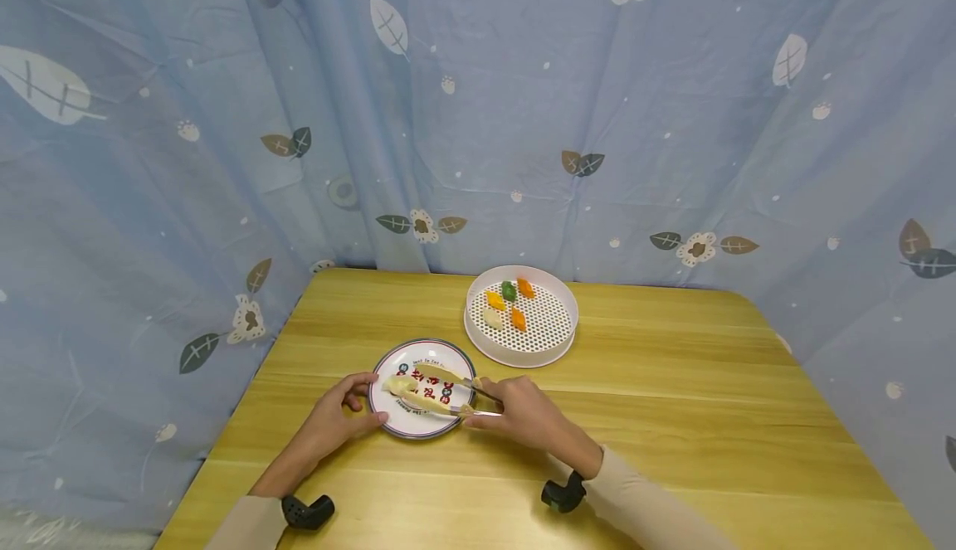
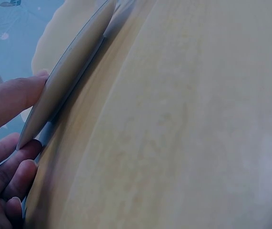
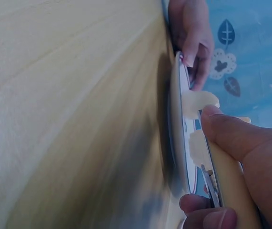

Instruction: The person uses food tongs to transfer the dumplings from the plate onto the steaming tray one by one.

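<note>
A white plate (image 1: 384, 417) with a dark rim and red lettering lies on the table. My left hand (image 1: 338, 419) grips its left rim, and in the left wrist view the thumb (image 2: 19, 98) rests on top while other fingers reach beneath the edge. My right hand (image 1: 526, 413) holds tongs (image 1: 441, 373) with pale wood-coloured ends and metal arms. The two tong ends are spread apart over the plate. A pale yellow dumpling-shaped piece (image 1: 399, 384) sits on the plate's left part, right at the tong tips.
Behind the plate, slightly right, stands a round white steamer tray (image 1: 548, 357) with a perforated base. Several small dumpling-shaped pieces lie in it, among them a green one (image 1: 509, 291) and an orange one (image 1: 519, 318). A patterned blue curtain (image 1: 493, 119) hangs around the wooden table (image 1: 672, 417).
</note>
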Demonstrator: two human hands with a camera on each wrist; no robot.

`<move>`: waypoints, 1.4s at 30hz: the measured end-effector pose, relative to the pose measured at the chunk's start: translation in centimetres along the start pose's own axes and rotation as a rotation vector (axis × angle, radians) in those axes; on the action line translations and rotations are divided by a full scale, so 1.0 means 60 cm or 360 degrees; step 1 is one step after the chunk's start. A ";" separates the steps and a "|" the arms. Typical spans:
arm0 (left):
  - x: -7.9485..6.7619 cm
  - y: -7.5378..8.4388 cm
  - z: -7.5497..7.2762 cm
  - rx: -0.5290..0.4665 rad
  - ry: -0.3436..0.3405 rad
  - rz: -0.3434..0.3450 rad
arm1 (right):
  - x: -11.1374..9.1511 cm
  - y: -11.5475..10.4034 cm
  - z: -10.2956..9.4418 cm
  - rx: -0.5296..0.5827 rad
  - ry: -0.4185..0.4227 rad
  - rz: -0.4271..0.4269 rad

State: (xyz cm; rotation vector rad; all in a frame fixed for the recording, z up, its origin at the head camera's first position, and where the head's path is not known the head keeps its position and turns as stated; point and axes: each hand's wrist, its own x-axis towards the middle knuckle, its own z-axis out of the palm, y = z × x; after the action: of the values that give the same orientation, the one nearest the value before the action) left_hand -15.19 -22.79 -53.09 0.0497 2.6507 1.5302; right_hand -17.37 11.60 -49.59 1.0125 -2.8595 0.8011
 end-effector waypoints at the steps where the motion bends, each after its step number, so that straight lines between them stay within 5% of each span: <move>1: 0.000 0.000 0.000 -0.0002 -0.0001 0.0000 | 0.001 -0.001 0.002 0.0004 -0.0004 0.0002; 20: 0.001 -0.003 0.000 -0.0037 -0.0004 0.0012 | 0.013 -0.010 0.023 0.0018 0.0023 -0.0064; 42: 0.001 0.004 -0.002 -0.0041 -0.0012 0.0004 | 0.007 -0.008 0.007 0.0011 0.0054 -0.0081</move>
State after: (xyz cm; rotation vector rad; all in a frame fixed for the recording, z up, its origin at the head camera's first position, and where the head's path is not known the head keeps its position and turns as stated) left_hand -15.23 -22.78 -52.85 0.0570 2.6258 1.5614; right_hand -17.36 10.84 -49.70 1.0577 -2.7928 0.8165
